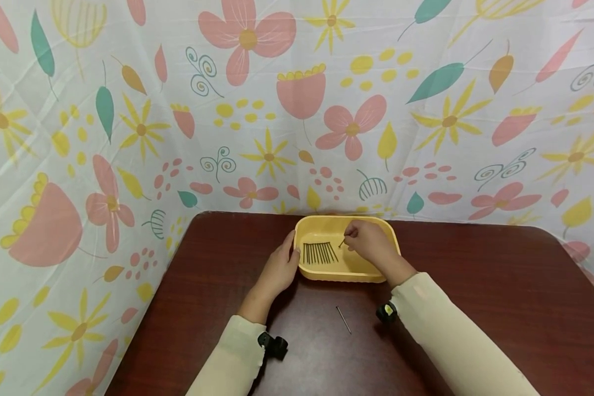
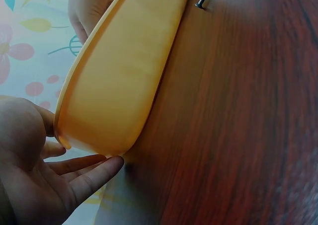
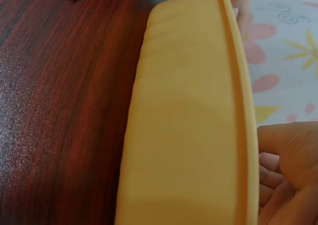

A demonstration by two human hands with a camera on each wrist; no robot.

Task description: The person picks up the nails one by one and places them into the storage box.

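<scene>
A yellow plastic tray (image 1: 348,276) stands on the table, with a row of several dark nails (image 1: 319,253) side by side in its left part. My left hand (image 1: 277,269) holds the tray's left end, thumb at the rim and fingers along the outer wall, as the left wrist view also shows. Inside the tray, my right hand (image 1: 368,242) pinches one nail (image 1: 342,242) between thumb and fingertips, to the right of the row. In the right wrist view the tray wall (image 3: 189,111) hides those fingertips. A single nail (image 1: 344,320) lies on the table in front of the tray.
The dark red-brown wooden table (image 1: 475,286) reaches back to a floral cloth (image 1: 257,110) hanging behind it and along the left side. Both sleeved forearms extend over the table, each with a small black camera at the wrist.
</scene>
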